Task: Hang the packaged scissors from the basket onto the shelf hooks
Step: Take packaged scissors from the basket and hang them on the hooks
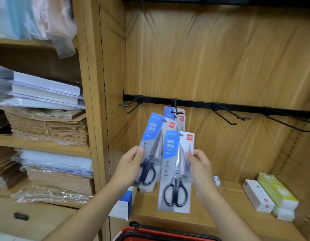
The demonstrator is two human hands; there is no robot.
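Head view: my left hand [128, 164] pinches one blue-carded pack of black-handled scissors [153, 145], my right hand [201, 169] a second such pack [176, 173], both below the black metal hook [175, 105], so I'd square each hang-hole to its tip before sliding.

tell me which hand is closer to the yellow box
Right. The right hand, holding one scissors pack, is left of the yellow box; the left hand, holding the other pack, is farther left.

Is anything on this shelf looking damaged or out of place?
Yes: the wood-grain back panel behind the hook rail is creased and rippled all over, like a loose lining rather than flat board. The hung scissors packs look orderly.
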